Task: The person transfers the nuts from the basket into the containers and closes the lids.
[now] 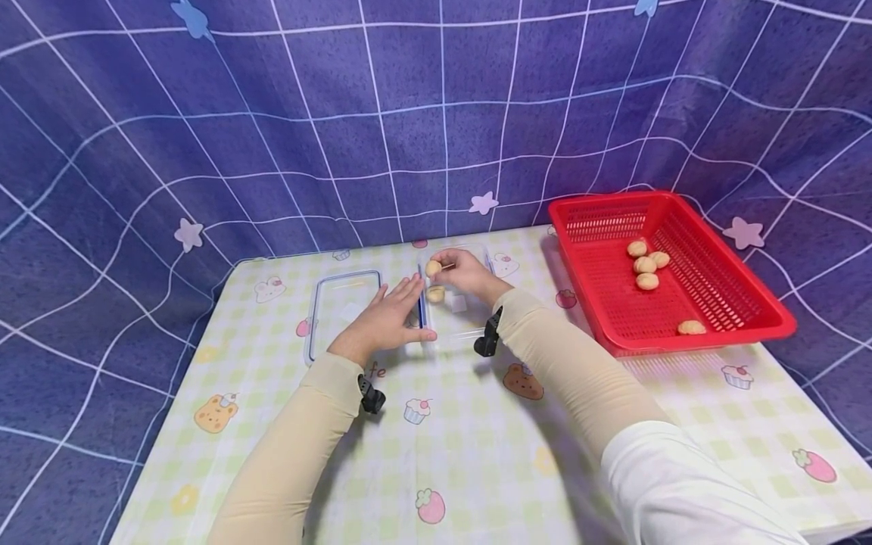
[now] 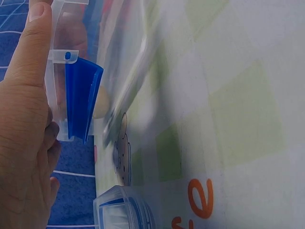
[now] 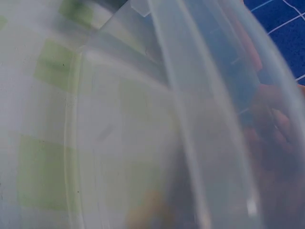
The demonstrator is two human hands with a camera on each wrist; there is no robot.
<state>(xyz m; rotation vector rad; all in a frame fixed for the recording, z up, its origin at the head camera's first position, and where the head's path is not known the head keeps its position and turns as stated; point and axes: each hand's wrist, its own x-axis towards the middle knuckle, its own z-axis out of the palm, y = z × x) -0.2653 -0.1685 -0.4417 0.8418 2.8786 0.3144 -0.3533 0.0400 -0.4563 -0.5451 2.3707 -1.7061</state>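
My left hand (image 1: 387, 314) rests against the left side of a clear plastic box (image 1: 470, 331), its fingers extended along the blue latch (image 1: 421, 299) and the thumb spread toward the near corner. Over the box's left part, my right hand (image 1: 470, 272) pinches a tan walnut (image 1: 434, 267) between its fingertips. A second walnut (image 1: 435, 294) lies inside the box, just below. In the left wrist view, the latch (image 2: 82, 100) hangs beside the left hand (image 2: 24, 119). The right wrist view looks through the blurred box wall (image 3: 209, 143), with the right hand (image 3: 276, 129) dimly behind it.
A clear lid with a blue seal (image 1: 312, 318) lies left of the box. On the right stands a red basket (image 1: 681, 204) holding several walnuts (image 1: 644, 265). A checked cloth (image 1: 381, 469) covers the table, and a blue grid curtain (image 1: 409, 151) hangs right behind it.
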